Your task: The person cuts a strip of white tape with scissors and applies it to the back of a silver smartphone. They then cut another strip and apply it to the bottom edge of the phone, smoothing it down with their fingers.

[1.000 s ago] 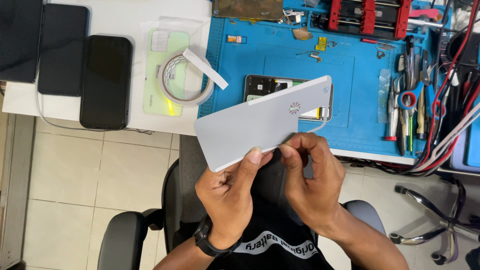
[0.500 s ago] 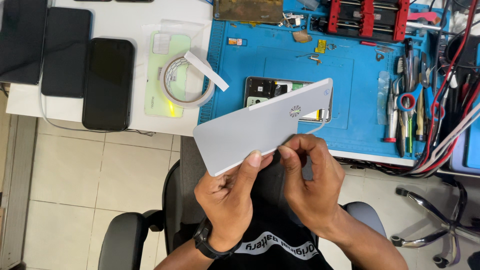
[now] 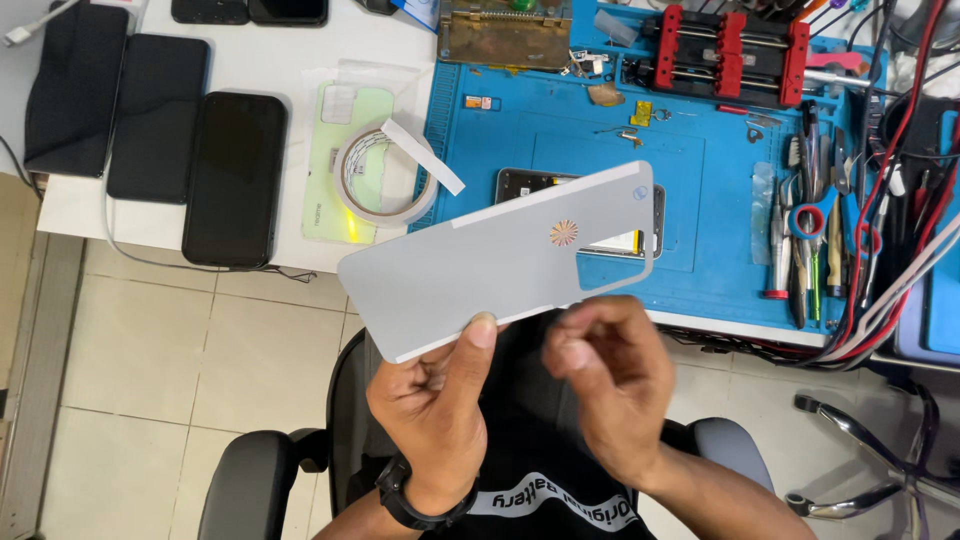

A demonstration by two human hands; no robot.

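My left hand [image 3: 430,400] holds a thin grey phone back cover [image 3: 480,265] by its lower edge, thumb pressed on the face. The cover is tilted, its right end raised over the blue work mat [image 3: 620,150]. It carries a small round orange mark near the middle. Just under the cover's lower edge is my right hand [image 3: 610,380], blurred, with fingers curled together and nothing visible between them. It looks slightly apart from the cover. An opened phone [image 3: 520,185] lies on the mat, mostly hidden behind the cover. A black watch sits on my left wrist.
A tape roll [image 3: 385,180] rests on a pale green sleeve on the white table. Two black phones [image 3: 235,180] [image 3: 155,115] lie at left. Hand tools [image 3: 810,240] and cables crowd the right side, and a red clamp fixture [image 3: 730,50] stands behind. Chair armrest [image 3: 250,480] below.
My right hand has come off the cover's lower edge and dropped slightly. The cover has shifted a little leftward and lower in my left hand.
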